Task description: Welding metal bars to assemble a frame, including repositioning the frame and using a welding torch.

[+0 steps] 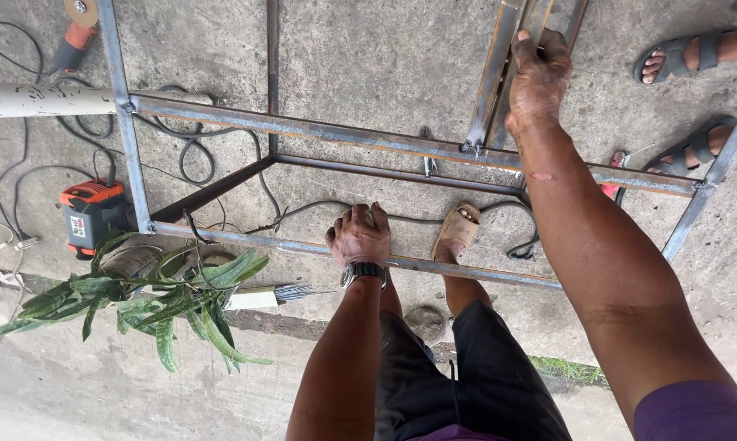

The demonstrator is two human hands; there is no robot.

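Across the middle of my view, from nine o'clock to three o'clock, runs a rusty grey frame of welded square steel tubes (319,131), standing on the cracked concrete floor (368,57). Its metal is mottled orange-brown with bare grey patches, and its joints carry rough weld beads. My left hand (359,234) sits at six o'clock of centre, its grip curled over the frame's near rail, knuckles up, a dark wristwatch (363,272) on the wrist. My right hand (538,75) reaches to one o'clock, its grip closed round the upper end of a pair of rusty flat steel bars (499,73) that slant down to meet the frame's far rail.

At nine o'clock an orange and black welding machine (93,214) sits on the floor amid black cables (197,155). A leafy green branch (152,298) lies at eight o'clock. At two o'clock, another person's feet in grey strap sandals (685,57) stand just beside the frame.
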